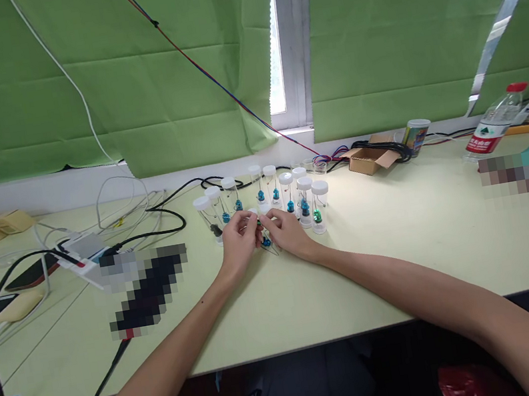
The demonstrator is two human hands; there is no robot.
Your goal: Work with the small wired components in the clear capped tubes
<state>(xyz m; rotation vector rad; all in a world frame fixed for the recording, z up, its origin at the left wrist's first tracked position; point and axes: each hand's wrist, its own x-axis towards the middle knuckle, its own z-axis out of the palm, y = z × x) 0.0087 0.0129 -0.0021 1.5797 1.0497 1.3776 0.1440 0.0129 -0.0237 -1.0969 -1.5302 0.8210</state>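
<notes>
My left hand (240, 239) and my right hand (291, 233) meet over the table, fingers pinched together. A small green piece (259, 222) shows between the fingertips of both; its kind is too small to make out. Just under the fingers is a small blue part with thin wire leads (266, 242). Around the far side of my hands stand several clear tubes with white caps. One tube (319, 206) at the right holds a green part, another (304, 201) a blue part, and the tube (208, 219) at the left a dark one.
A white power strip (99, 269) with cables lies at the left, near a pixelated dark object (150, 288). Toward the back right are an open cardboard box (364, 159), a can (417, 135) and a plastic bottle (493, 126). The table's front edge (310, 347) runs below my forearms.
</notes>
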